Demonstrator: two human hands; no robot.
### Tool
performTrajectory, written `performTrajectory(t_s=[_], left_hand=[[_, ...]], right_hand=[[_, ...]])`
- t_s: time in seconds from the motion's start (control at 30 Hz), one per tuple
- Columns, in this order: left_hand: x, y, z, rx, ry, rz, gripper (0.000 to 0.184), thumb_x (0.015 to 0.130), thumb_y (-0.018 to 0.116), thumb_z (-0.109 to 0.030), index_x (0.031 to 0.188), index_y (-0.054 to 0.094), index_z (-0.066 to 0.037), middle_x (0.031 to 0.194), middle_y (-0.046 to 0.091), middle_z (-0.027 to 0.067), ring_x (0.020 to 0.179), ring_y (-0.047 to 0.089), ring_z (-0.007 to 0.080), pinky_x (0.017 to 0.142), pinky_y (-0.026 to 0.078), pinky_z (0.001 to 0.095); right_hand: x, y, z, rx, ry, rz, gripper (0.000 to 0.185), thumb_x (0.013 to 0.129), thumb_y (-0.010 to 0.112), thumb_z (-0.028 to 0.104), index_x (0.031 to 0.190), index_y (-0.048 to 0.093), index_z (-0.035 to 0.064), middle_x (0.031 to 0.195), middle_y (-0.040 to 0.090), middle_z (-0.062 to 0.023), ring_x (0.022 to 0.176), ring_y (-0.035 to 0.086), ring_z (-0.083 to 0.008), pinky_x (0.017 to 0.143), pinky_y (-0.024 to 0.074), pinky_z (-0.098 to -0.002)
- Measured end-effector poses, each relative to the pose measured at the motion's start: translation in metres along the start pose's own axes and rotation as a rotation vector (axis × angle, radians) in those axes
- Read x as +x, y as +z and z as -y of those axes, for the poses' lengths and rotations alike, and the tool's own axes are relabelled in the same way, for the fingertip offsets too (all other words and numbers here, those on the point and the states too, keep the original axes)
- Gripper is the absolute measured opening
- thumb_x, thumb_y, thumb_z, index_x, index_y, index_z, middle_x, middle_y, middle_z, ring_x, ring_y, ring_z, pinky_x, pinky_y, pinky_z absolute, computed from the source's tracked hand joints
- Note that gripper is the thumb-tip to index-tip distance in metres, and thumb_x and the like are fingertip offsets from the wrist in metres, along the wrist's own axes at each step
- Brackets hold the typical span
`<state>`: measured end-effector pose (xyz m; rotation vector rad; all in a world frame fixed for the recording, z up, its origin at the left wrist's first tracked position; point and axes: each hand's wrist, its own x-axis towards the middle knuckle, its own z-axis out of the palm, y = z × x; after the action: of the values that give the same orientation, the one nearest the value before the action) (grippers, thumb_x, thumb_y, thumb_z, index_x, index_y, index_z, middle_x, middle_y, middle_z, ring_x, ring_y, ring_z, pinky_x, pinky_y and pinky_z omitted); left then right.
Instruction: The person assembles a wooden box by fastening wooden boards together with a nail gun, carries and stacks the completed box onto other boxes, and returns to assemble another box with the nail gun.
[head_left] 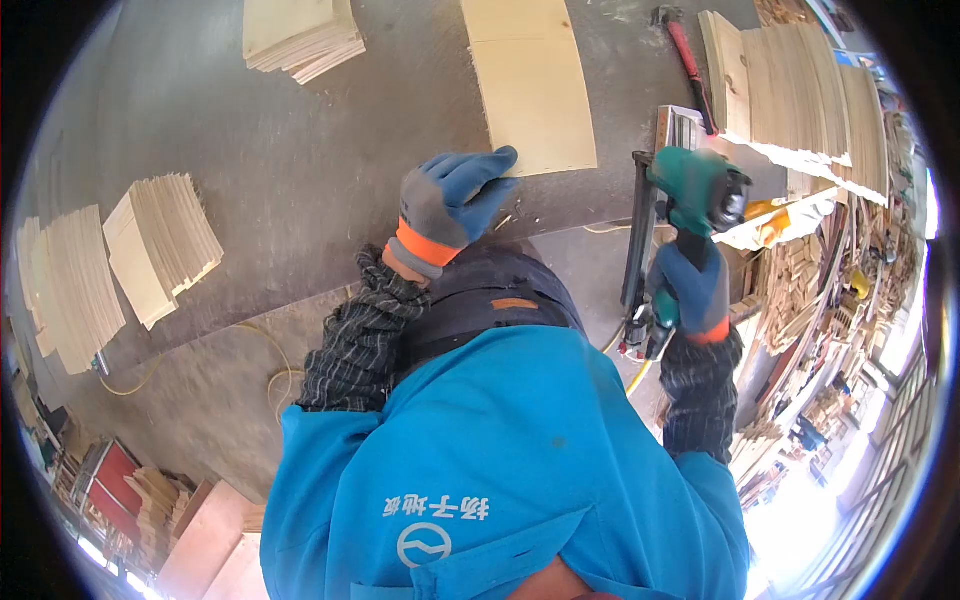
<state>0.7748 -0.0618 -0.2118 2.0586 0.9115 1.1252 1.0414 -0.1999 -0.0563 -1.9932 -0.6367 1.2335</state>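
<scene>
My left hand (455, 200), in a grey and blue glove with an orange cuff, is at the near left corner of a pale wooden board (535, 100). The corner lies between its fingers and thumb. The board is flat on a dark grey table (390, 120), and a seam crosses its far part. My right hand (695, 290), gloved the same way, is shut round the handle of a green nail gun (690, 185). The tool is held up right of the board, its head slightly blurred; its long dark magazine (638, 230) points along the table's near edge.
Wooden board stacks stand at the back left (300, 35), at the left (165, 245) and at the right (790, 90). A red-handled hammer (690, 65) lies beside the right stack. A yellow hose (270, 345) trails below the table edge. Wood scraps (800, 290) are piled on the right.
</scene>
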Motion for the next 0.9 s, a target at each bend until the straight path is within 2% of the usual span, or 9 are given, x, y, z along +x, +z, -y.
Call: performTrajectory(t_s=[0.13,0.23,0.33,0.47,0.57,0.7,0.73,0.83,0.9], left_hand=[[-0.008,-0.009,-0.007,-0.123,-0.202,0.066,0.04,0.088,0.081,-0.007,0.127,0.074,-0.006,0.112,0.079,0.013,0.094,0.078,0.0254,0.085,0.061,0.0354],[-0.017,-0.012,-0.017,-0.292,-0.408,-0.064,0.048,0.087,0.082,-0.014,0.133,0.07,-0.004,0.116,0.076,0.0175,0.103,0.074,0.0347,0.092,0.059,0.0402],[-0.017,-0.019,-0.027,-0.03,-0.31,0.034,0.05,0.09,0.081,-0.019,0.133,0.068,0.0,0.129,0.07,0.0235,0.12,0.066,0.0421,0.105,0.053,0.0462],[-0.017,0.007,-0.04,0.067,-0.294,0.07,0.055,0.093,0.076,-0.023,0.139,0.061,0.003,0.139,0.063,0.0275,0.13,0.058,0.046,0.111,0.047,0.0513],[-0.013,0.02,-0.061,0.126,-0.36,0.066,0.058,0.095,0.072,-0.023,0.143,0.056,0.005,0.141,0.06,0.0298,0.131,0.056,0.0481,0.112,0.045,0.0532],[-0.018,0.03,-0.07,0.108,-0.47,0.059,0.064,0.095,0.071,-0.021,0.148,0.049,0.006,0.144,0.055,0.0327,0.133,0.053,0.0503,0.113,0.044,0.0537],[-0.02,0.032,-0.071,0.113,-0.487,0.053,0.065,0.095,0.071,-0.02,0.15,0.047,0.006,0.146,0.054,0.0333,0.134,0.052,0.0508,0.114,0.043,0.0535],[-0.019,0.039,-0.083,0.109,-0.503,0.053,0.071,0.094,0.071,-0.017,0.154,0.042,0.006,0.149,0.051,0.0331,0.136,0.05,0.0503,0.115,0.043,0.052],[-0.017,0.043,-0.086,0.053,-0.53,0.057,0.073,0.094,0.073,-0.016,0.156,0.041,0.004,0.152,0.05,0.0297,0.141,0.05,0.0432,0.116,0.043,0.0491]], right_hand=[[0.068,-0.023,-0.09,-0.318,-0.126,-0.153,0.047,0.089,0.07,0.02,0.132,0.063,0.0014,0.083,0.072,-0.0136,0.074,0.071,-0.0236,0.069,0.0568,-0.0378],[0.115,-0.025,-0.136,-0.628,-0.189,-0.224,0.059,0.089,0.07,0.024,0.144,0.057,0.0067,0.094,0.076,-0.0211,0.085,0.075,-0.0366,0.08,0.0587,-0.0468],[0.134,-0.012,-0.127,-0.904,-0.192,-0.284,0.072,0.09,0.067,0.026,0.156,0.042,0.0106,0.104,0.074,-0.0275,0.1,0.071,-0.0486,0.085,0.057,-0.0558],[0.184,-0.013,-0.166,-1.059,-0.396,-0.362,0.086,0.092,0.068,0.03,0.164,0.026,0.0118,0.104,0.074,-0.0291,0.096,0.073,-0.0477,0.08,0.0569,-0.0566],[0.187,-0.002,-0.146,-1.124,-0.102,-0.223,0.084,0.094,0.066,0.037,0.163,0.028,0.0073,0.109,0.075,-0.0278,0.095,0.073,-0.0466,0.079,0.0569,-0.0562],[0.173,0.001,-0.139,-1.092,-0.56,-0.301,0.08,0.098,0.065,0.044,0.16,0.034,0.0038,0.123,0.07,-0.0289,0.106,0.072,-0.043,0.084,0.0572,-0.0536],[0.158,0.004,-0.115,-0.888,-0.662,-0.264,0.067,0.098,0.066,0.037,0.153,0.047,0.0023,0.125,0.069,-0.0285,0.109,0.07,-0.0438,0.088,0.0563,-0.0534],[0.127,0.028,-0.093,-0.547,-0.683,-0.107,0.054,0.097,0.066,0.027,0.144,0.057,0.0013,0.124,0.069,-0.0276,0.11,0.068,-0.0456,0.093,0.0552,-0.0536],[0.092,0.051,-0.069,-0.577,-0.749,-0.102,0.051,0.098,0.064,0.024,0.143,0.058,0.0014,0.124,0.069,-0.0277,0.11,0.068,-0.0461,0.095,0.0549,-0.0536]])
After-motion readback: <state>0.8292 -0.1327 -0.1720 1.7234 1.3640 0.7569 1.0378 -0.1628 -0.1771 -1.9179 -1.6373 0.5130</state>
